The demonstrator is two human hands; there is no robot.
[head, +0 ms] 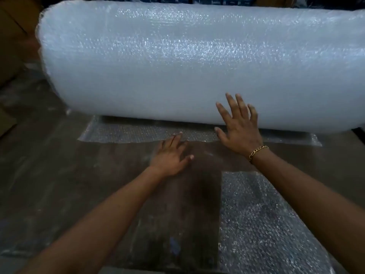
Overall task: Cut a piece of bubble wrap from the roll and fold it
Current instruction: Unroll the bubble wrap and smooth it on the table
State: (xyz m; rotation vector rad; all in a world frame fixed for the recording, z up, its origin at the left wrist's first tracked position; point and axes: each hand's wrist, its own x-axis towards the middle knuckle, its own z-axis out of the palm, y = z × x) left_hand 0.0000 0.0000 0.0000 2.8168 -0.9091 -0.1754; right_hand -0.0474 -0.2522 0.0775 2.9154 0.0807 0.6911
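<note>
A large white roll of bubble wrap (177, 62) lies across the dark floor in front of me, filling the upper half of the view. A short loose strip of wrap (128, 133) sticks out flat from under its near side. My right hand (240, 128), with a gold bracelet on the wrist, has spread straight fingers pressed against the roll's lower front. My left hand (171, 153) lies flat, fingers straight, with its fingertips at the near edge of the loose strip. A separate piece of bubble wrap (262, 220) lies flat on the floor at the lower right, under my right forearm.
The floor (59, 184) is dark, scuffed and dusty. Brown cardboard boxes (11, 46) stand at the far left. Blue printed boxes (197, 0) line the top edge behind the roll.
</note>
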